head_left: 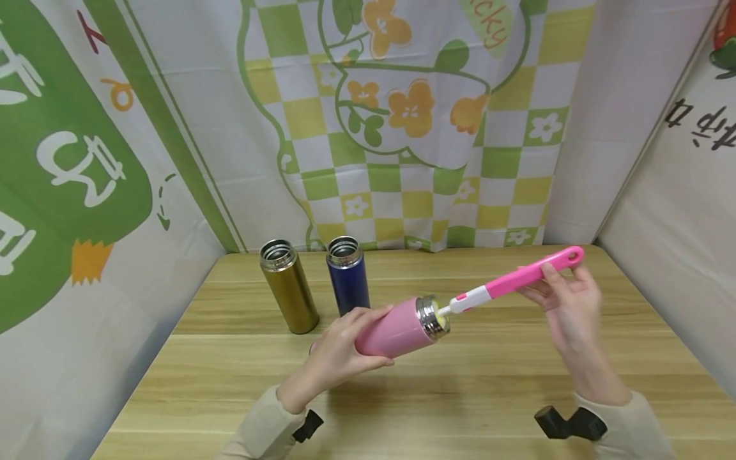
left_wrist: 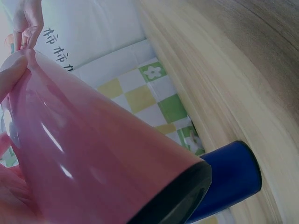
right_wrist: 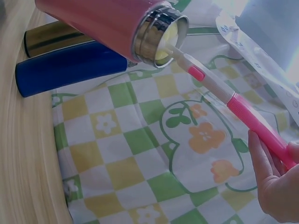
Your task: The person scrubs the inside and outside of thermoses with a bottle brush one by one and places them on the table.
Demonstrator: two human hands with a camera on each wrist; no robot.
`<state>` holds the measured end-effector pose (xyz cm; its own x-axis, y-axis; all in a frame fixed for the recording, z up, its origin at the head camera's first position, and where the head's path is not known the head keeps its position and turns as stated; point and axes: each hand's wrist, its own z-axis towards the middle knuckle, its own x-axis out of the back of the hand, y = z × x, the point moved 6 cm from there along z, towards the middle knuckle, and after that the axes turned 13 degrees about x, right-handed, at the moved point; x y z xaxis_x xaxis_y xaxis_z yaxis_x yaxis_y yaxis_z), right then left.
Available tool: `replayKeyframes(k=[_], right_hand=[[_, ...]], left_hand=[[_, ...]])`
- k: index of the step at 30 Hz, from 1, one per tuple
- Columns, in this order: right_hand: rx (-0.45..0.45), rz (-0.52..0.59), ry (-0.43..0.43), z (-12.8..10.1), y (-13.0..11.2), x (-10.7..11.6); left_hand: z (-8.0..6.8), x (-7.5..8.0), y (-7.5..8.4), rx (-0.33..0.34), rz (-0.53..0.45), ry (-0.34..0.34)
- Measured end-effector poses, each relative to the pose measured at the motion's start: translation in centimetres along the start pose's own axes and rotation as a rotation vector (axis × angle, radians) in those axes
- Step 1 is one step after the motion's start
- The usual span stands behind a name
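Note:
A pink metal bottle [head_left: 397, 329] is tilted above the table, its open silver mouth facing right. My left hand [head_left: 344, 345] grips it around the body; in the left wrist view the bottle's pink side [left_wrist: 93, 140] fills much of the picture. My right hand [head_left: 572, 306] holds the pink handle of a bottle brush [head_left: 517, 279]. The brush's white neck goes into the bottle mouth, and a yellow sponge head [right_wrist: 169, 41] shows just inside the rim. The rest of that head is hidden in the bottle.
Behind the left hand stand a gold bottle [head_left: 290, 291] and a dark blue bottle [head_left: 349, 278], both upright without lids. The wooden table [head_left: 489, 390] meets a hanging patterned cloth [head_left: 414, 211] at the back, with printed cloth walls on both sides.

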<state>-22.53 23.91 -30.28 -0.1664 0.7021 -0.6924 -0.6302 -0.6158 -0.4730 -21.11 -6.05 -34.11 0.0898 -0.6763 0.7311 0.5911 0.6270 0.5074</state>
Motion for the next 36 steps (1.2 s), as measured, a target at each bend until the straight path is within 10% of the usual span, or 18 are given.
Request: replayKeyframes(k=[27, 36], right_hand=[[-0.079, -0.094, 0.061, -0.4, 0.6, 0.4], [-0.115, -0.275, -0.143, -3.2, 5.1, -0.1]], left_hand=[[0.2, 0.3, -0.2, -0.051, 0.029, 0.092], [0.6, -0.5, 0.7, -0.054, -0.028, 0.068]])
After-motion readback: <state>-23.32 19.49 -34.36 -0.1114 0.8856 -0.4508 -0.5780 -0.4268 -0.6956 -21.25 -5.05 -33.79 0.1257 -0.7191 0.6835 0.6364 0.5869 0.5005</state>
